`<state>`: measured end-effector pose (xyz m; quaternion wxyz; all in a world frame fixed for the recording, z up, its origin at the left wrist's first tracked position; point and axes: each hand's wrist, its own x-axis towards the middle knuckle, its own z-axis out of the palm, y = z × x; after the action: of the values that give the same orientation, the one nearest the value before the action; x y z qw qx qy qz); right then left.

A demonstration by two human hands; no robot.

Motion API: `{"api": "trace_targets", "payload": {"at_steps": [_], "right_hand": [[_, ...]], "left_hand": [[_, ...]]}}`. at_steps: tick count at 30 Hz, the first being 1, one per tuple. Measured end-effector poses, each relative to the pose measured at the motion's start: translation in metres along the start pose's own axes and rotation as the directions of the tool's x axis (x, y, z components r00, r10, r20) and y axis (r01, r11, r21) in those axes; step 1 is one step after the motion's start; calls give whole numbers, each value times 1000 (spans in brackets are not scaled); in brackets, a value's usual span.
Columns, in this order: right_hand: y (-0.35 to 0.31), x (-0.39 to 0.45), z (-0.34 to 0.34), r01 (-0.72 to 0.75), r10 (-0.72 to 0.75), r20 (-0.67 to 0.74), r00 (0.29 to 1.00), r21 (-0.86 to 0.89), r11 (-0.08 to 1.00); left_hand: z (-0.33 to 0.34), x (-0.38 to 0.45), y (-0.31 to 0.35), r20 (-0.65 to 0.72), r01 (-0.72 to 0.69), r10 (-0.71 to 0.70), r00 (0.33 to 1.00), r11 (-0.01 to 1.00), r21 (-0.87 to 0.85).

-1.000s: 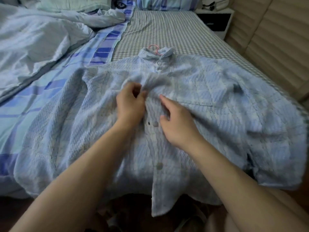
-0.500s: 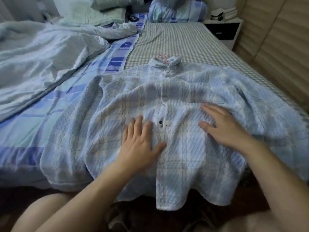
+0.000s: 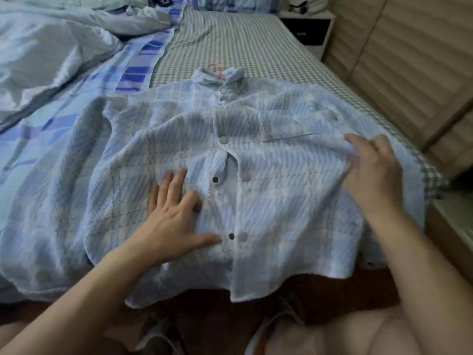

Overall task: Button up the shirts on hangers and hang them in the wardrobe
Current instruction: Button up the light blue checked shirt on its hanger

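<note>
Two hands are laid on one shirt (image 3: 281, 190). The left hand (image 3: 174, 216) is pressed flat on the shirt's left front panel, fingers (image 3: 176, 180) straight and spread, thumb stretched toward the lower dark snap (image 3: 231, 236); nothing is gripped. The right hand (image 3: 373, 175) is set at the shirt's right side, fingers curled w/ a fold of fabric bunched under them, so the cloth is pinched there and pulled slightly up.

The shirt is pale blue, checked, w/ a ribbed texture, and is spread face-up across the bed (image 3: 245, 42), collar (image 3: 220, 75) away from the camera, hem hung over the near edge of the bed. The top 2 buttons, one just below the collar (image 3: 223, 90) and one at chest level (image 3: 224, 139), are seen closed. Below that the front is parted: a dark snap (image 3: 215, 179) on the left edge and a pale button (image 3: 245, 177) on the right edge are apart, and the lower pair is likewise undone, side by side near the left thumb. A pink hanger hook (image 3: 215, 66) is seen poking out at the collar.

The bed is covered w/ a grey-checked sheet; a blue striped sheet (image 3: 138, 73) and a rumpled pale duvet (image 3: 51, 47) are on the left. A white nightstand (image 3: 307, 26) is at the head of the bed, right side.
</note>
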<state>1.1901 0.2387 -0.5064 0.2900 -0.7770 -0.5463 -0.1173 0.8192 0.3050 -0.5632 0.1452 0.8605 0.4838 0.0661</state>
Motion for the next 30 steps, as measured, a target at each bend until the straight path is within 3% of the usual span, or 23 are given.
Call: {"api": "trace_targets", "payload": {"at_steps": [3,5,7,10,12,14,15,18,21,25,27,30], "right_hand": [[24,24,-10,-112,114,43,993,-49,993],[7,18,-7,-125,135,63,989,-136,983],[-31,-1,-4,-53,52,-11,999,-119,991],[-92,-30,1,141,-143,-2,990,139,980],[-118,-43,9,113,-167,295,941,191,975],[-129,-50,19,122,-94,602,793,-6,993],[-131,-51,23,163,-76,660,748,-71,984],[-130,-47,30,152,-71,674,735,-62,986],[-123,-37,24,129,-45,673,739,-75,989],[-118,-23,5,98,104,783,614,-206,974],[-120,-18,-3,52,70,808,584,-124,991],[-134,-18,-20,-147,-17,804,594,130,981]], "left_hand": [[0,-4,-4,29,-44,42,999,995,85],[1,-4,-4,42,-72,67,997,988,134],[-3,-5,-4,72,-88,76,994,979,181],[-15,-7,5,54,-36,34,998,998,46],[-19,-8,21,-142,44,-61,988,991,-124],[-20,-6,41,-369,107,-186,910,969,-224],[-18,-4,50,-393,152,-241,887,958,-245],[-6,7,66,-255,320,-338,906,941,-110],[4,12,74,-276,335,-298,914,937,97],[0,8,70,-165,276,-258,952,956,99],[-2,5,66,-155,232,-218,964,969,80],[4,1,66,-161,183,-179,971,983,6]]}}
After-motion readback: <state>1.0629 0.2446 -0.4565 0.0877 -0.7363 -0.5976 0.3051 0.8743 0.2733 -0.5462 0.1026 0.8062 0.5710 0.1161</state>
